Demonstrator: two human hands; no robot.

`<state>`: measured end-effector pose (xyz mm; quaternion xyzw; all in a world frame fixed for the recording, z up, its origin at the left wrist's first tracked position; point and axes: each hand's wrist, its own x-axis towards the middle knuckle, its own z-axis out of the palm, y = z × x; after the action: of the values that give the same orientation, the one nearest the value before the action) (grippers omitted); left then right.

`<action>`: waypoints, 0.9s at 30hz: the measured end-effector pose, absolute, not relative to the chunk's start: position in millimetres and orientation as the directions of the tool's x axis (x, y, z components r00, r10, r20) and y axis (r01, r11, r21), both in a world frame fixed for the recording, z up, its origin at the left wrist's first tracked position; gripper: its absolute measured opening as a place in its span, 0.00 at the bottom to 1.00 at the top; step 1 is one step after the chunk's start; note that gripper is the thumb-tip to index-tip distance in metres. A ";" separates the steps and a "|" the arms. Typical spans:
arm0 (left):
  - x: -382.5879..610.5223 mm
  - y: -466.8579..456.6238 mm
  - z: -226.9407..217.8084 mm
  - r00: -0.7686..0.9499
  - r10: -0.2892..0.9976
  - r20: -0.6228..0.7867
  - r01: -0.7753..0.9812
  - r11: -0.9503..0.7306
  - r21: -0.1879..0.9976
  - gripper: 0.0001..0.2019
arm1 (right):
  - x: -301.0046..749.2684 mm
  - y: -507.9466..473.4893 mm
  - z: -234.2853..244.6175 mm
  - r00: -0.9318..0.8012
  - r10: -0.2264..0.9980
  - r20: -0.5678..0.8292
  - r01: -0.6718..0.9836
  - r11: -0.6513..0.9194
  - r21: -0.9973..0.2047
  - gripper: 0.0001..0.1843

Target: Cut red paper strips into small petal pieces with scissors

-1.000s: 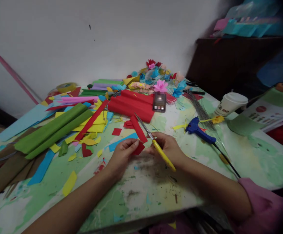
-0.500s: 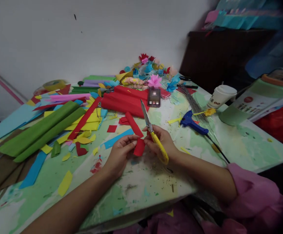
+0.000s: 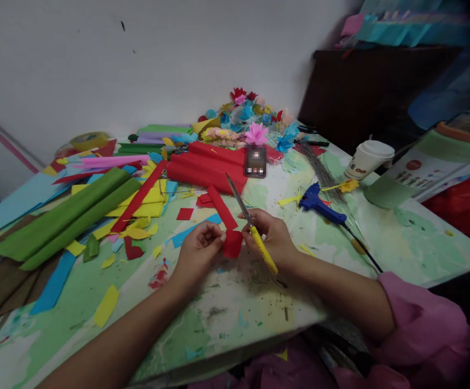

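Between my hands is a small red crepe paper piece (image 3: 233, 245), its upper left edge pinched by the thumb and fingers of my left hand (image 3: 203, 243). My right hand (image 3: 270, 236) is closed around yellow-handled scissors (image 3: 264, 248), whose blades point up and away to the left. The blades look closed together. My right fingertips are at the right edge of the red piece; whether they touch it I cannot tell. Just beyond lies a folded red paper strip (image 3: 222, 208), with a small red square (image 3: 185, 214) to its left.
Green crepe paper rolls (image 3: 73, 216) and coloured scraps cover the left side. Behind lie a red crepe sheet (image 3: 206, 167), a phone (image 3: 255, 161) and paper flowers (image 3: 255, 116). A blue glue gun (image 3: 322, 204), wires, a paper cup (image 3: 368, 159) and a large bottle (image 3: 425, 162) are at right.
The red piece, curled before, now looks flatter and more spread. My right fingers have drawn slightly away from it, and the scissors' tips have swung left and down.
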<state>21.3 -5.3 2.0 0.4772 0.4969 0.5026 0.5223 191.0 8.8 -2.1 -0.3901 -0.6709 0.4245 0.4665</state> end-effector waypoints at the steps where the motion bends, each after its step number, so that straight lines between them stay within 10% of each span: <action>1: 20.7 -5.1 2.1 -0.010 0.999 -0.036 -0.017 0.036 0.999 0.06 | 191.9 8.6 -2.6 -0.259 0.917 0.305 0.151 0.350 -0.924 0.17; 12: 11.4 -8.1 -0.1 0.259 0.953 0.157 0.343 -0.242 0.908 0.09 | 186.7 13.1 -1.3 -0.124 0.971 0.206 -0.055 0.200 -0.978 0.17; 27: 13.6 -12.2 -4.5 0.335 0.927 0.168 0.329 -0.282 0.901 0.11 | 189.1 19.0 -4.0 -0.106 0.993 0.055 -0.081 0.046 -0.996 0.20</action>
<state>13.6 -12.2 -4.5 0.7101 0.4423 0.3699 0.4041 189.1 19.0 -4.0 -0.4394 -0.5188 0.5328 0.5039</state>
